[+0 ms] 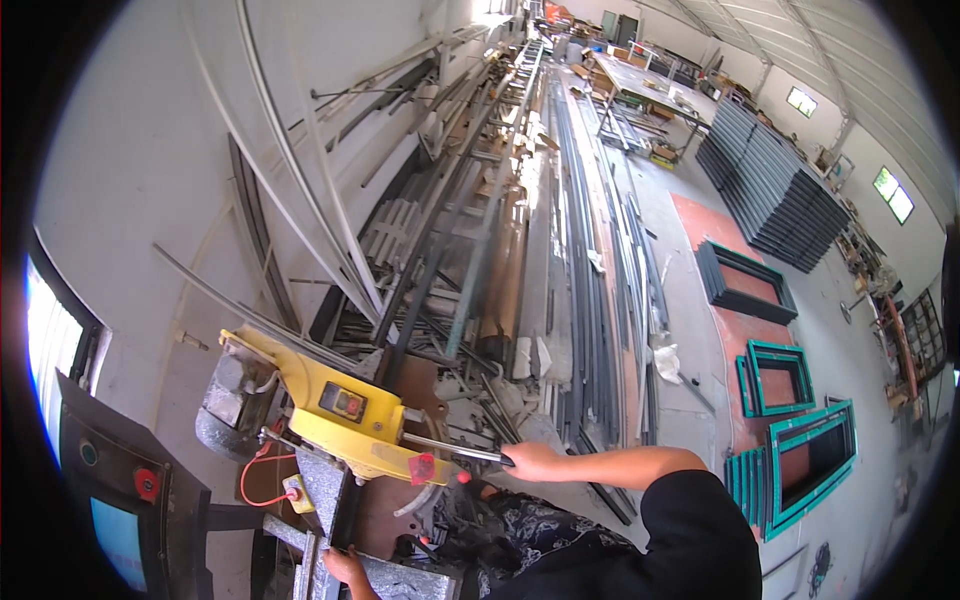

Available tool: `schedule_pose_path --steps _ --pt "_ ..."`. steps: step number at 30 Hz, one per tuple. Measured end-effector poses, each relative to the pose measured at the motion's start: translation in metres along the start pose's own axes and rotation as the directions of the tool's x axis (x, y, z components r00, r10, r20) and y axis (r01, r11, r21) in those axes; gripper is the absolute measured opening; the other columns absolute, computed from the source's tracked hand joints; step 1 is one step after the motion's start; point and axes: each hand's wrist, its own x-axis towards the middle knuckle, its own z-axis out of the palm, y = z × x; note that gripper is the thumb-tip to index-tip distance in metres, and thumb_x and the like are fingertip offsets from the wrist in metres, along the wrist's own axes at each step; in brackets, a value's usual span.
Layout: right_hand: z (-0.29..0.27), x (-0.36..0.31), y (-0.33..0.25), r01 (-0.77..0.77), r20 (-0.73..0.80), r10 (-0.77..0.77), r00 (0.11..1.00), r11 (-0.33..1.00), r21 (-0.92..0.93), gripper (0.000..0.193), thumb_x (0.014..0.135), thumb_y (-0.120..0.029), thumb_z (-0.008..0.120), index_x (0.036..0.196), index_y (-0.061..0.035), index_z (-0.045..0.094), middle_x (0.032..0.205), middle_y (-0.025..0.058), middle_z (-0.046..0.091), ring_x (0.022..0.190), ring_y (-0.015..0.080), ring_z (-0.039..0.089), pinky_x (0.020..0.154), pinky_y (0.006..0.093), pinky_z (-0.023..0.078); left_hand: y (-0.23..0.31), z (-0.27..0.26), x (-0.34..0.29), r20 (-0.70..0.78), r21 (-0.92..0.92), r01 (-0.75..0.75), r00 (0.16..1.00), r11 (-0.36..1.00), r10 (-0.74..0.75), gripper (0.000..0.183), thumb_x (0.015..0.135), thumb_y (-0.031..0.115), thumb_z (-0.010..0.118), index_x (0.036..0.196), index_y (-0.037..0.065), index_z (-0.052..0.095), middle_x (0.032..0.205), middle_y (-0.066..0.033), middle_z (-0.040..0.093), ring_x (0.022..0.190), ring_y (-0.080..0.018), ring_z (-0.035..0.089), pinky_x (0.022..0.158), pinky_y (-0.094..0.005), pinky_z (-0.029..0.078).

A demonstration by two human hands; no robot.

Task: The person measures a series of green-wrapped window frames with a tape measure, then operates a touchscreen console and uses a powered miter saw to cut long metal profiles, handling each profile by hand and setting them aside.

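Note:
A yellow cutting machine (350, 415) stands before me, with a grey motor (240, 405) on its left side and a small switch box (343, 403) on its top. My right hand (535, 463) is closed round the dark grip of its lever handle (455, 447), which sticks out to the right. Lower down, my left hand (345, 567) is at the machine's bed, its fingers bent against the edge of a silver metal bar (308, 568). The tips of those fingers are partly hidden. Below the yellow arm, the blade area is mostly out of sight.
A control panel (145, 450) with a screen stands at the left. An orange cable (260, 480) loops beside the motor. Long metal profiles (590, 300) cover the floor ahead. At the right lie green frames (812, 465) and a tall grey stack of frames (770, 185).

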Motion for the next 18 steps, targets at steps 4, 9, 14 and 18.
schedule_pose_path --steps 4,9,14,18 --pt "0.0 0.0 -0.002 -0.053 0.019 0.053 0.998 0.999 0.007 0.023 0.083 -0.025 0.064 0.097 -0.0083 0.056 0.077 0.0165 0.064 0.074 0.0388 0.064 0.063 0.0511 0.049 0.006 -0.006 0.003 0.078 -0.007 0.053 0.996 0.999 -0.052 0.039 0.061 0.02 0.082 0.085 -0.004 0.062 0.093 -0.0249 0.06 0.09 -0.0438 0.057 0.082 -0.0502 0.046" --pt "0.011 0.001 0.009 -0.026 -0.013 0.026 1.0 1.0 0.002 0.022 0.084 -0.026 0.063 0.098 -0.0111 0.056 0.077 0.0148 0.064 0.072 0.0376 0.064 0.062 0.0496 0.049 0.01 -0.013 0.005 0.129 0.003 0.06 0.99 0.998 -0.059 0.041 0.063 0.02 0.082 0.088 -0.005 0.062 0.099 -0.0265 0.06 0.094 -0.0446 0.057 0.085 -0.05 0.047" --pt "0.022 0.003 0.017 -0.008 -0.031 0.009 0.999 1.0 0.026 0.023 0.085 -0.027 0.064 0.096 -0.0092 0.056 0.076 0.0151 0.064 0.071 0.0379 0.064 0.061 0.0495 0.048 0.01 -0.014 0.002 0.135 0.025 0.066 0.989 0.998 -0.069 0.041 0.064 0.021 0.082 0.089 -0.005 0.062 0.099 -0.0272 0.061 0.094 -0.0446 0.058 0.085 -0.0493 0.047" --pt "0.032 0.013 0.023 0.036 -0.018 -0.037 0.999 0.999 -0.029 0.027 0.086 -0.031 0.065 0.093 -0.0068 0.055 0.076 0.0155 0.064 0.07 0.037 0.064 0.061 0.0489 0.049 0.023 -0.026 -0.001 0.158 0.036 0.102 0.982 0.994 -0.106 0.039 0.064 0.022 0.082 0.09 -0.001 0.064 0.095 -0.0233 0.061 0.091 -0.0429 0.057 0.081 -0.0491 0.047"
